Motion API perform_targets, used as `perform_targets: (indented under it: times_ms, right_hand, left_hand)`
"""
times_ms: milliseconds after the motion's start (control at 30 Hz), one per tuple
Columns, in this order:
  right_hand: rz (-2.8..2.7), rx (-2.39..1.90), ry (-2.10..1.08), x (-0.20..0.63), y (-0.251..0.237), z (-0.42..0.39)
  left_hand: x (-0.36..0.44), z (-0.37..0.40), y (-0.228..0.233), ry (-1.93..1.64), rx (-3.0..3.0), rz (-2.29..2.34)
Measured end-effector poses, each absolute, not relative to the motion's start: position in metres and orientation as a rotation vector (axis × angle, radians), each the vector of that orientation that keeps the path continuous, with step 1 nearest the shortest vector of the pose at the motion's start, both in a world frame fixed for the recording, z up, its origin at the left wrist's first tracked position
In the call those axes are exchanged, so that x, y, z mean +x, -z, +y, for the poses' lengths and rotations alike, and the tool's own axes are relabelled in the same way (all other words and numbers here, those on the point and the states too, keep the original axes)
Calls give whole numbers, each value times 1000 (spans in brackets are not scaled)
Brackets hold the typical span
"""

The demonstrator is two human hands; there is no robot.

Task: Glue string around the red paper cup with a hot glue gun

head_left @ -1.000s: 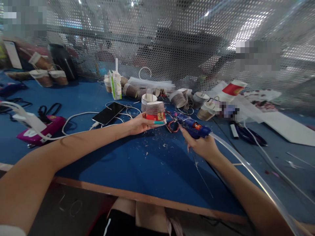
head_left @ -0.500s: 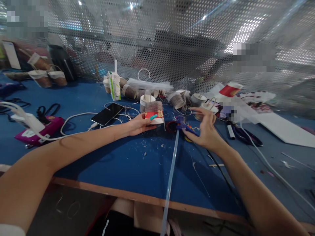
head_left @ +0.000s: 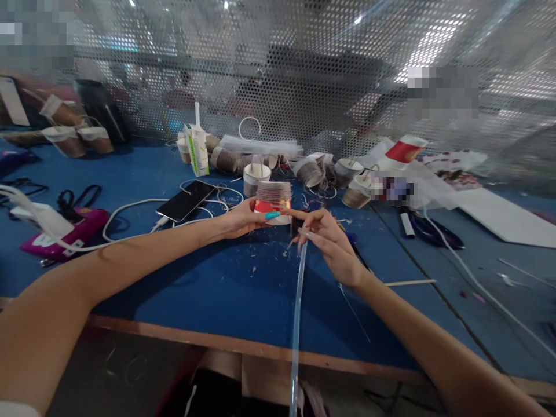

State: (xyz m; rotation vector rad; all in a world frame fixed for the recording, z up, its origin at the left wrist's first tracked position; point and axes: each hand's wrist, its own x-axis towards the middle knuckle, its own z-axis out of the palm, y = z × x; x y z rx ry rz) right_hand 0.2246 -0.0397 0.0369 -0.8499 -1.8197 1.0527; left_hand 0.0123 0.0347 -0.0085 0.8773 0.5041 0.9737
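My left hand (head_left: 243,219) is closed around a red and white paper cup (head_left: 271,207), its thumb with a turquoise nail across the side. Grey-brown cord is wound in rows around the cup's upper part. My right hand (head_left: 332,240) has its index finger stretched to the cup's right side; the other fingers are bent but apart, and I see nothing gripped in them. Behind this hand is a blue glue gun (head_left: 313,205), mostly hidden. A long clear glue stick (head_left: 297,313) runs from there toward me, past the table's front edge.
Several cord-wrapped cups (head_left: 309,171) stand and lie along the mesh partition (head_left: 282,75). A drink carton (head_left: 197,150), a phone (head_left: 186,200) with a white cable and a purple pack (head_left: 65,234) are to the left. To the right are a white board (head_left: 506,226) and a thin stick (head_left: 410,282).
My right hand has let go of the glue gun and moved left, its index finger now at the cup. My left hand still holds the cup, tilted slightly differently.
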Motion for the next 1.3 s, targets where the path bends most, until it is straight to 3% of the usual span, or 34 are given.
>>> perform_targets:
  times_ms: [233,533,833,1133,1300]
  right_hand:
    - [-1419,-889,-1198,232,-45,-26]
    - [-1275,-907,-987,242,-43,-23]
    - [-1636,-715,-1459,220,-51,-47]
    - [-1339,-789,-1170,236,-46,-31]
    - [-1471,-818,-1291,228,-45,-39]
  left_hand:
    - [9,32,5,-943,894,490]
    - [12,28,1,-943,929,523]
    - [18,21,-5,-933,1115,491]
    - [10,28,2,-916,1028,487]
    - [6,28,1,-874,999,395]
